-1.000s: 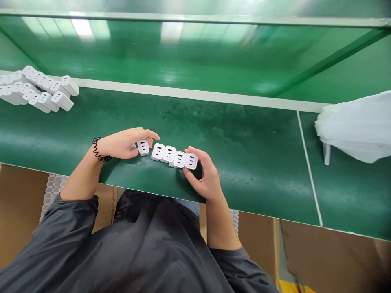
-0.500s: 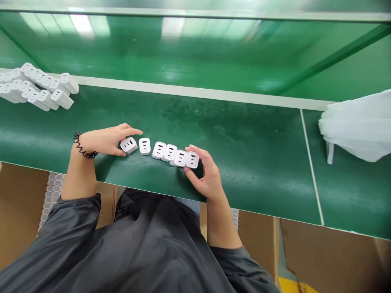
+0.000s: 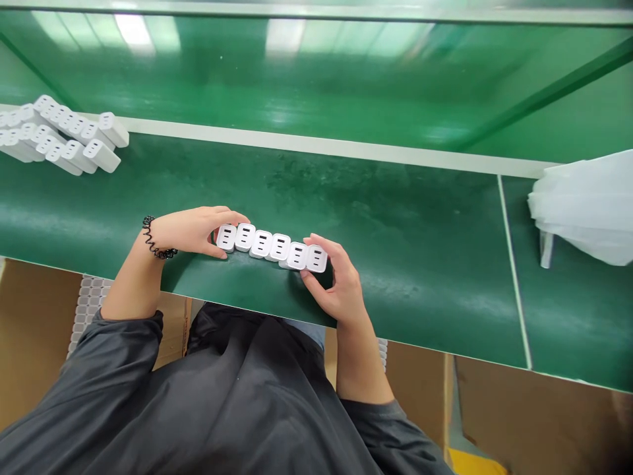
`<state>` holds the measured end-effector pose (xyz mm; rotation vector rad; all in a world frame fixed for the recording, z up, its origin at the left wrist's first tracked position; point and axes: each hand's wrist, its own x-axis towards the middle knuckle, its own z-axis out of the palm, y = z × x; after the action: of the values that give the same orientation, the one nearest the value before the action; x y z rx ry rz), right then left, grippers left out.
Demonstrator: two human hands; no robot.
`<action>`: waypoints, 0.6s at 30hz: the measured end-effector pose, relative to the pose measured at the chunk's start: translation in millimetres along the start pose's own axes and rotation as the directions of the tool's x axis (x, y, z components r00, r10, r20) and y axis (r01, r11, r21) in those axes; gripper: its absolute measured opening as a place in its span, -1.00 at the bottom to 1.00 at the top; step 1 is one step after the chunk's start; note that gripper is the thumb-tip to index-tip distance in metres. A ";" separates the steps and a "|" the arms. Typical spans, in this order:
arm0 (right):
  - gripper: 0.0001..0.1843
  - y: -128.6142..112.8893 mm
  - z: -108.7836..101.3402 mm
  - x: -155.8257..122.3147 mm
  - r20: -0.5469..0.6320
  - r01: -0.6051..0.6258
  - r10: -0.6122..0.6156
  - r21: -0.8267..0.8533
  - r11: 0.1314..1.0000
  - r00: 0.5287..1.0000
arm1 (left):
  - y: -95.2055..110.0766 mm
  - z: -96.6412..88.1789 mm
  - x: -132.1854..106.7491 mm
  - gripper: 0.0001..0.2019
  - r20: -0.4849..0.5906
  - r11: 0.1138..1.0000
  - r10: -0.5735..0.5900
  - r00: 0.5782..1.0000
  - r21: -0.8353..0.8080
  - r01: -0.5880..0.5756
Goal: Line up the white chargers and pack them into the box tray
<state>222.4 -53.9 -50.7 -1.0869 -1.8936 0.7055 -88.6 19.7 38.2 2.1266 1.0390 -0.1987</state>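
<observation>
A row of several white USB charger plugs [image 3: 261,243] stands on the green work surface, port faces up, pressed side by side in a slightly uneven line. My left hand [image 3: 202,231], with a black coiled band at the wrist, has its thumb and fingers around the leftmost charger plug [image 3: 226,237]. At the other end, my right hand [image 3: 337,280] grips the rightmost charger plug [image 3: 316,258] between thumb and forefinger. Each visible top has dark slots. The lower sides of the plugs are mostly hidden from above.
More white charger plugs [image 3: 74,142] lie stacked at the far left by the white ledge [image 3: 297,148]. White translucent sheeting [image 3: 583,208] sits at the right, past a pale seam line [image 3: 514,270]. Cardboard boxes [image 3: 39,330] and a grid of white pieces [image 3: 91,303] show below the front edge.
My left hand has moved right, turning its tilted charger plug upright and closing the gaps at the left end of the row. My right hand stays at the right end.
</observation>
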 end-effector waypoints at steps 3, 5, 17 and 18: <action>-0.33 0.5 0.2 0.0 -0.003 0.018 -0.018 -0.008 1.000 1.000 | 3.7 -1.0 -0.1 -0.37 0.015 1.000 -0.001 1.000 0.026 0.000; -0.33 0.7 0.3 0.0 -0.004 0.022 -0.022 -0.005 1.000 1.000 | 4.8 -0.8 -0.4 -0.35 0.022 0.999 -0.003 1.000 0.043 0.002; -0.31 1.3 0.1 -0.6 0.001 0.021 -0.021 -0.003 1.000 1.000 | 3.4 2.6 0.3 -0.37 0.002 0.997 0.027 1.000 0.076 -0.027; -0.31 1.2 0.1 -0.5 0.001 0.022 -0.022 -0.003 1.000 1.000 | 3.6 2.7 0.4 -0.38 0.000 0.997 0.026 1.000 0.073 -0.026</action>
<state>223.0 -53.8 -51.8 -1.0659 -1.9053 0.6911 -85.2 16.7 38.1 2.2050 1.0180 -0.2265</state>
